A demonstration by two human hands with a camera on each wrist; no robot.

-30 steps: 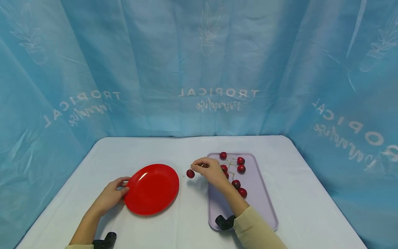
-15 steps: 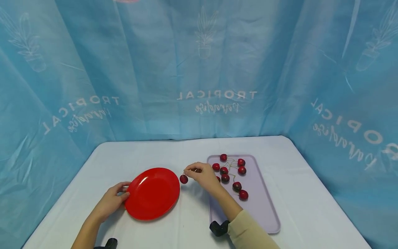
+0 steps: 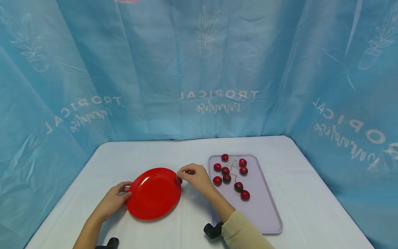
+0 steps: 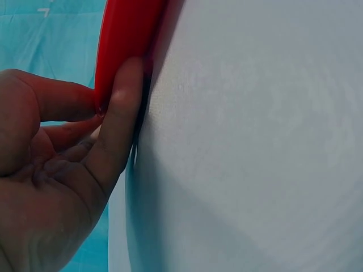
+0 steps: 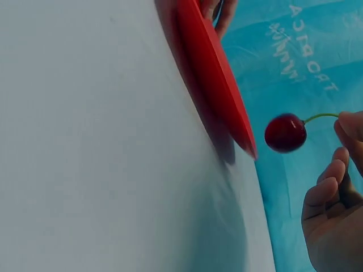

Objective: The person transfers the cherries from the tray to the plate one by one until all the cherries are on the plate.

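My right hand [image 3: 197, 178] pinches the thin green stem of a dark red cherry [image 5: 285, 133] between thumb and finger. In the head view that cherry hangs at the right rim of a round red plate [image 3: 152, 195]; the right wrist view shows a gap between the two. My left hand [image 3: 114, 199] holds the plate's left rim, its thumb on one side and a finger on the other, as the left wrist view shows. A lilac tray [image 3: 259, 211] at the right bears several cherries [image 3: 238, 187], some with their stems tangled together.
A white-covered table [image 3: 311, 207] lies under everything. Blue printed curtains [image 3: 199, 69] hang along its back and both sides. Dark wrist-camera mounts [image 3: 212, 230] stick out beneath both forearms.
My right hand has carried the cherry leftward from beside the tray to the plate's right rim. More of the tray's cherries have come into sight. My left hand keeps its hold.
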